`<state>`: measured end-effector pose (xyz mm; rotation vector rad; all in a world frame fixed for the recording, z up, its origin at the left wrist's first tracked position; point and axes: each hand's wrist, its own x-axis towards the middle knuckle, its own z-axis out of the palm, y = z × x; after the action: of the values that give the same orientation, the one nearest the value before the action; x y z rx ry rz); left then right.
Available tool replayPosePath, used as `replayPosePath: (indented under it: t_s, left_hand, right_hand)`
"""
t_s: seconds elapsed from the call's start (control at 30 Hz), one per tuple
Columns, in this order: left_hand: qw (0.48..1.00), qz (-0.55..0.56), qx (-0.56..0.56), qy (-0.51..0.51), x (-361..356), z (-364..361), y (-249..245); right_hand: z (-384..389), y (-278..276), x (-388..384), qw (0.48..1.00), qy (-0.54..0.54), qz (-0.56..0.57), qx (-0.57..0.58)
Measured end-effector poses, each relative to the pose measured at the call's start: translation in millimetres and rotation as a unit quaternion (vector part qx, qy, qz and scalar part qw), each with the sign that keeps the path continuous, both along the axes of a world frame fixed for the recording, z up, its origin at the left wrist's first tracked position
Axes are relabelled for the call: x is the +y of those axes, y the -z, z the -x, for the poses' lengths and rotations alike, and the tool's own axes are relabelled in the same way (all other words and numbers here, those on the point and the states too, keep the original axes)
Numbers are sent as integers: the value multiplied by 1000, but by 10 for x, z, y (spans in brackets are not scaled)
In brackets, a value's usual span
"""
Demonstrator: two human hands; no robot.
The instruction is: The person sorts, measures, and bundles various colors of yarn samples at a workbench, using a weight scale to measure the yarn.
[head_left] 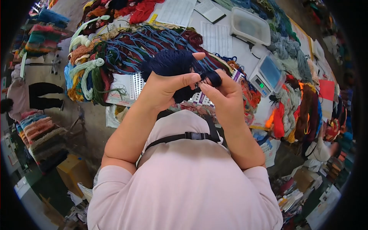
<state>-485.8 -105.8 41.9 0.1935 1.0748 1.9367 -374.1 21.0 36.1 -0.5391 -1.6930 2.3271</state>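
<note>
A dark navy yarn skein is bunched up in front of my chest. My left hand is closed around it, with the thumb pointing right toward my other hand. Close by, my right hand pinches a tight, shiny loop at the skein's right end, its fingers curled around the strands. The thumbs and fingertips of both hands nearly meet there. Exactly how the strands run between the fingertips is too small to tell.
Blue and maroon yarn hanks cover the table beyond my hands. A digital scale and a clear plastic tub stand to the right. Printed sheets lie at the back. Another person stands at far left near stacked yarn.
</note>
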Motion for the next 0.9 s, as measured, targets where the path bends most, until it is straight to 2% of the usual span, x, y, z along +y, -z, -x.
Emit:
replayPosePath:
  t_s: [0.03, 0.13, 0.17, 0.2, 0.23, 0.3, 0.33, 0.37, 0.4, 0.43, 0.47, 0.5, 0.53, 0.57, 0.6, 0.67, 0.7, 0.73, 0.8, 0.83, 0.9]
  left_hand:
    - [1000, -3, 2, -8, 2, 6, 1]
    - [998, 29, 50, -10, 1, 63, 75]
    - [994, -28, 102, 12, -10, 118, 183]
    - [992, -81, 89, 28, -1, 123, 163]
    - [987, -134, 75, 46, 9, 130, 144]
    - [970, -154, 16, 190, -93, 262, 121]
    - [954, -139, 44, 263, -119, 344, 149]
    - [945, -144, 82, 283, -221, 442, 233]
    - [934, -150, 121, 301, -324, 541, 316]
    - [931, -194, 110, 287, -365, 653, 311]
    - [954, -119, 19, 275, -693, 871, 685]
    - [931, -221, -127, 261, -865, 1061, 934]
    - [972, -153, -141, 109, -1067, 1166, 918]
    - [969, -162, -189, 7, -1147, 1204, 788]
    - [951, -217, -219, -19, -1307, 1357, 937]
    - [937, -225, -245, -101, -1549, 1489, 1054]
    - [937, -223, -236, -127, -1557, 1474, 1053]
    - [934, -247, -232, -116, -1515, 1439, 1058]
    - [920, -269, -272, -86, -1310, 1315, 1064]
    - [940, -261, -214, -45, -1143, 1150, 1046]
    - [948, -242, -203, -27, -848, 860, 1022]
  right_hand:
    - [14, 32, -1, 997, 30, -67, 36]
    - [-14, 54, 63, 996, 17, -74, 48]
    - [-36, -24, 100, 1000, -10, 21, 18]
    - [-47, -83, 205, 997, -50, 54, -35]
    - [-37, -141, 291, 991, -117, 42, -50]
    - [-62, -222, 499, 966, -253, 8, -57]
    - [-112, -283, 719, 953, -291, -56, -55]
    - [-200, -338, 981, 935, -328, -120, -53]
    - [-386, -373, 1206, 970, -173, -115, -128]
    - [-625, -340, 1627, 984, -85, -91, -125]
    - [-865, -308, 2048, 991, 5, -69, -115]
    - [-1104, -276, 2469, 989, 92, -53, -99]
    - [-1481, -294, 2914, 978, 171, -53, -110]
    - [-1952, -350, 3335, 959, 239, -60, -140]
    - [-2415, -439, 3691, 936, 301, -69, -166]
    - [-3099, -615, 4091, 891, 396, -97, -199]
    - [-3312, -698, 4165, 884, 411, -128, -182]
    - [-3201, -751, 4014, 863, 447, -153, -176]
    - [-2907, -745, 3735, 904, 361, -150, -175]
    - [-2557, -667, 3462, 917, 325, -151, -177]
    - [-1729, -414, 2791, 936, 263, -136, -191]
